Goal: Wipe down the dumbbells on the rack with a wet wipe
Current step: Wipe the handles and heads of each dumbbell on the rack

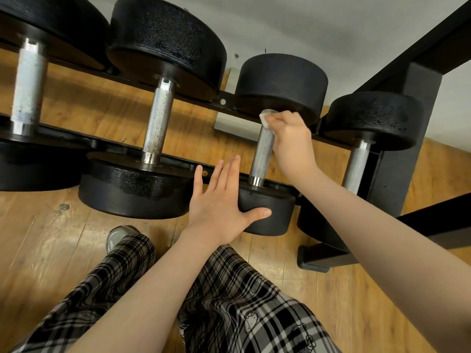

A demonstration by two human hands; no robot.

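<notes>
Dumbbell (262,154) under treatment lies across the two rails of the rack (178,159), third from the left in the visible row, at roughly 1 o'clock from frame centre. Its knurled steel handle runs from the far black head at 12 o'clock down to the near black head at 6 o'clock. Wet wipe (266,118), bunched and white, sits against the top end of that handle, just below the far head. Right hand (290,138) grips the wipe with curled fingers and presses it onto the handle. Left hand (221,200) is flat with fingers straight and spread; the thumb lies against the rim of the near head, and the fingers point toward 12 o'clock over the front rail.

Larger dumbbell (158,118) lies on the rack at 9 o'clock from the treated one, with another large dumbbell (28,82) beyond it at the left frame edge. Smaller dumbbell (362,149) lies at 3 o'clock, partly covered by the right forearm. Black rack upright (413,138) stands at the right end. Wooden floor (63,240) extends below the rack. Plaid trousers (242,296) fill the 6 o'clock area, with one shoe (117,236) showing at 7 o'clock. Grey wall (331,26) occupies the top of the frame.
</notes>
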